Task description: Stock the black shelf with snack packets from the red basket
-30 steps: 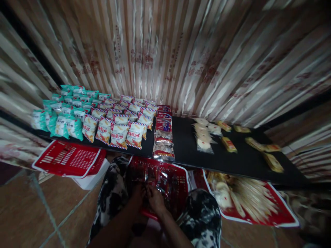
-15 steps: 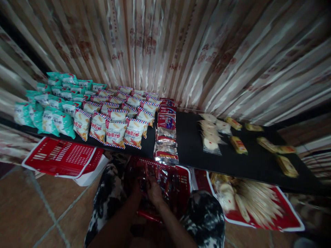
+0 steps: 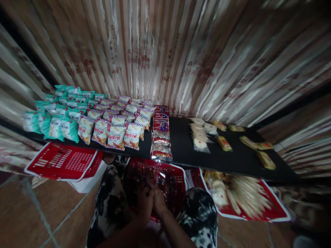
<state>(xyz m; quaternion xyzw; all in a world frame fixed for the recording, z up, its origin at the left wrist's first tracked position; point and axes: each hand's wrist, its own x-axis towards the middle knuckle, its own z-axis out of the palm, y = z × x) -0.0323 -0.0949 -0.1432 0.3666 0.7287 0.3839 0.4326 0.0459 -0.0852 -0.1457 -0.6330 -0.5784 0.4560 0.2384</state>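
My left hand [image 3: 145, 195] and my right hand [image 3: 158, 197] are close together, low over a red shopping basket [image 3: 179, 179] between my knees. Dark, shiny small packets [image 3: 162, 176] lie inside it. The fingers of both hands look curled inward; whatever they hold is hidden in the dim light. Just beyond the basket, a row of red and silver packets [image 3: 160, 125] runs from front to back on a black shelf [image 3: 181, 148].
White snack bags [image 3: 116, 136] and teal bags [image 3: 68, 129] fill the shelf's left side. Flat round packs [image 3: 200, 143] and yellow packs [image 3: 224, 143] lie to the right. Red baskets [image 3: 62, 160] stand below at left and right [image 3: 275, 206]. A striped curtain [image 3: 160, 51] hangs behind.
My hands have drawn closer together and a little nearer to me over the basket. The view has shifted slightly right; the goods on the shelf look the same.
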